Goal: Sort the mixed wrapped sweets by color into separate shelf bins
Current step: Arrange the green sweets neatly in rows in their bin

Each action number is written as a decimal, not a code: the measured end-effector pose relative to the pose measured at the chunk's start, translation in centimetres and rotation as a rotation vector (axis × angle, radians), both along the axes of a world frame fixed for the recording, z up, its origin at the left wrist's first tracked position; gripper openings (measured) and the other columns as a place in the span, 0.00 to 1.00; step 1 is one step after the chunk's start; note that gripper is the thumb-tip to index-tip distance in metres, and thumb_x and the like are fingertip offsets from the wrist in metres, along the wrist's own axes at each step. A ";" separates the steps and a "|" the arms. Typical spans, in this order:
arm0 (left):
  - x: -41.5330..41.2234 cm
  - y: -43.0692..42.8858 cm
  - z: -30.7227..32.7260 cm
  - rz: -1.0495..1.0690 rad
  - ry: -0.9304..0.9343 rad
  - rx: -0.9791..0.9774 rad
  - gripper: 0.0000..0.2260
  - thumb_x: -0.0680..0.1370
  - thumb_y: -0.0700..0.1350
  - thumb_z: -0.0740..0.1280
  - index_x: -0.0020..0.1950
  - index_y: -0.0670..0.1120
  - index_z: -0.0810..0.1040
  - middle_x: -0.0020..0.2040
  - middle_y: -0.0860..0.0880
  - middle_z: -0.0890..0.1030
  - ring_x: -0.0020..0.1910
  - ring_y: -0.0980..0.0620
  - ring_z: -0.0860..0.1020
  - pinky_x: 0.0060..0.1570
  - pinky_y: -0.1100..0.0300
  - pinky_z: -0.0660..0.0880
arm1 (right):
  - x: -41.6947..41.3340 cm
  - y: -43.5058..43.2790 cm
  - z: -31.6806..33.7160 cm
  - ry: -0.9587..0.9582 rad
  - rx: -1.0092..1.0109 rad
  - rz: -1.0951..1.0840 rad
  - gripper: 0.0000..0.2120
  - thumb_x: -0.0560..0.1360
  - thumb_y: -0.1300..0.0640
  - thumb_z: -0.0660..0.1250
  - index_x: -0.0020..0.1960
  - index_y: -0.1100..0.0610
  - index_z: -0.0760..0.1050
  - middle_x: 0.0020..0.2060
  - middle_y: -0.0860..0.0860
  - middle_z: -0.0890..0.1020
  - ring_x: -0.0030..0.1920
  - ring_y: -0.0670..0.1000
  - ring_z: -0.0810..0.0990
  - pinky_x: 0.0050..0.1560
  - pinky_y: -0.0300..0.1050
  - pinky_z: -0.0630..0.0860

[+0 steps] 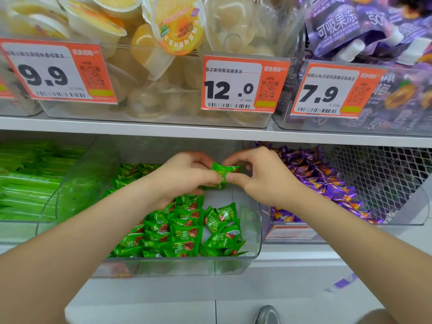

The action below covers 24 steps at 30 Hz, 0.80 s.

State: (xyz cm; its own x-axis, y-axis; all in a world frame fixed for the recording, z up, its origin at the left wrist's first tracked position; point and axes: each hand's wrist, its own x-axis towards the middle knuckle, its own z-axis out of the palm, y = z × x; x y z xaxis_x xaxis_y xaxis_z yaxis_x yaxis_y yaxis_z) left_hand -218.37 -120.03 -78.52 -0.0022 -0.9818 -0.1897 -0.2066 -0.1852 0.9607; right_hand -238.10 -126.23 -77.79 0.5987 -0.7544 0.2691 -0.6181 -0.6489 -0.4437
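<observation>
— What are the hands doing?
— The left hand [187,177] and right hand [259,177] are both pinching one green wrapped sweet [225,170].
— Where is it hanging?
— Over the clear bin [256,232] holding the green sweets [187,230], beside the purple sweets [327,181].

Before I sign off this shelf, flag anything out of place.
One thing: a purple-and-white scrap, blurred, maybe a wrapper, lies loose on the white surface below the purple sweets bin, outside any bin. The green sweets bin shows only green sweets.
</observation>
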 end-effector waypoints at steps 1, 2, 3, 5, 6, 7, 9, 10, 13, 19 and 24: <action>0.4 0.0 -0.2 -0.031 -0.171 -0.072 0.11 0.76 0.44 0.77 0.57 0.49 0.82 0.42 0.52 0.85 0.41 0.57 0.82 0.43 0.59 0.80 | 0.1 0.0 0.0 0.008 0.013 -0.003 0.17 0.76 0.49 0.77 0.64 0.46 0.83 0.51 0.38 0.85 0.49 0.33 0.79 0.59 0.42 0.74; 0.8 -0.1 -0.4 -0.054 -0.282 -0.124 0.11 0.76 0.46 0.78 0.56 0.51 0.82 0.38 0.52 0.82 0.35 0.57 0.78 0.36 0.63 0.75 | 0.2 0.0 0.0 0.013 0.030 -0.006 0.20 0.75 0.49 0.76 0.66 0.47 0.81 0.52 0.39 0.86 0.53 0.37 0.80 0.63 0.45 0.75; 1.0 -0.3 -0.7 -0.064 -0.360 -0.157 0.10 0.76 0.47 0.78 0.55 0.53 0.82 0.36 0.52 0.81 0.32 0.57 0.75 0.32 0.64 0.71 | 0.2 0.1 0.1 0.011 0.042 -0.009 0.20 0.76 0.50 0.75 0.68 0.47 0.80 0.53 0.40 0.86 0.55 0.40 0.81 0.65 0.45 0.76; 1.3 -1.0 -1.6 -0.037 -0.567 -0.198 0.09 0.74 0.48 0.78 0.54 0.55 0.83 0.36 0.52 0.82 0.30 0.55 0.76 0.33 0.61 0.73 | 0.3 0.1 0.1 -0.019 0.036 -0.031 0.18 0.78 0.54 0.71 0.68 0.50 0.80 0.57 0.41 0.86 0.58 0.42 0.81 0.67 0.42 0.74; 1.2 -1.3 -2.0 -0.017 -0.673 -0.200 0.10 0.73 0.49 0.77 0.54 0.55 0.84 0.37 0.52 0.83 0.33 0.56 0.78 0.37 0.60 0.76 | 0.2 0.0 0.1 -0.035 0.020 -0.050 0.18 0.79 0.55 0.70 0.68 0.51 0.80 0.60 0.42 0.85 0.60 0.42 0.80 0.68 0.41 0.73; 1.0 -1.6 -2.5 0.008 -0.742 -0.193 0.11 0.73 0.50 0.76 0.54 0.56 0.84 0.38 0.54 0.83 0.37 0.56 0.79 0.43 0.60 0.78 | 0.2 -0.1 0.0 -0.051 0.005 -0.068 0.17 0.79 0.56 0.69 0.68 0.51 0.80 0.61 0.43 0.84 0.60 0.43 0.79 0.67 0.39 0.72; 0.4 -2.3 -3.4 0.032 -0.839 -0.174 0.13 0.73 0.55 0.76 0.57 0.58 0.84 0.43 0.57 0.83 0.47 0.55 0.79 0.59 0.55 0.75 | 0.3 -0.3 -0.1 -0.091 -0.008 -0.095 0.16 0.79 0.58 0.68 0.66 0.52 0.81 0.60 0.44 0.84 0.56 0.42 0.78 0.62 0.36 0.71; 0.0 -2.8 -3.8 0.030 -0.897 -0.169 0.14 0.74 0.59 0.75 0.58 0.60 0.83 0.48 0.58 0.83 0.54 0.53 0.78 0.66 0.49 0.71 | 0.3 -0.4 -0.3 -0.110 -0.010 -0.105 0.15 0.78 0.58 0.68 0.65 0.52 0.82 0.59 0.44 0.85 0.54 0.42 0.78 0.60 0.36 0.72; -0.9 -4.4 -4.7 0.045 -1.061 -0.153 0.16 0.75 0.63 0.72 0.62 0.62 0.81 0.61 0.53 0.79 0.68 0.44 0.71 0.71 0.43 0.62 | 0.4 -0.7 -0.6 -0.133 -0.003 -0.102 0.15 0.78 0.59 0.68 0.63 0.52 0.83 0.57 0.44 0.85 0.54 0.42 0.79 0.58 0.34 0.72; -0.8 -5.7 -5.8 0.082 -1.212 -0.098 0.11 0.73 0.56 0.74 0.54 0.58 0.84 0.59 0.51 0.74 0.67 0.43 0.68 0.60 0.46 0.62 | 0.2 -0.9 -0.8 -0.156 0.012 -0.084 0.14 0.78 0.59 0.69 0.62 0.51 0.83 0.55 0.44 0.85 0.54 0.42 0.79 0.56 0.32 0.71; -0.8 -6.1 -5.9 0.086 -1.214 -0.129 0.12 0.70 0.57 0.75 0.51 0.57 0.84 0.50 0.55 0.77 0.64 0.47 0.70 0.52 0.47 0.57 | -0.1 -1.0 -1.0 -0.145 0.003 -0.079 0.14 0.78 0.58 0.68 0.63 0.51 0.83 0.55 0.43 0.85 0.51 0.38 0.75 0.51 0.19 0.64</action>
State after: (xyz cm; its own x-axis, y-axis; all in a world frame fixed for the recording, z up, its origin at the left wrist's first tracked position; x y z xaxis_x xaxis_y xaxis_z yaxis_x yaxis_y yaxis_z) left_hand -219.15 -126.15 -84.43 0.1742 -0.9818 0.0753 -0.9733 -0.1601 0.1647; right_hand -238.25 -127.20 -78.81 0.4930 -0.7984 0.3456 -0.5964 -0.5993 -0.5339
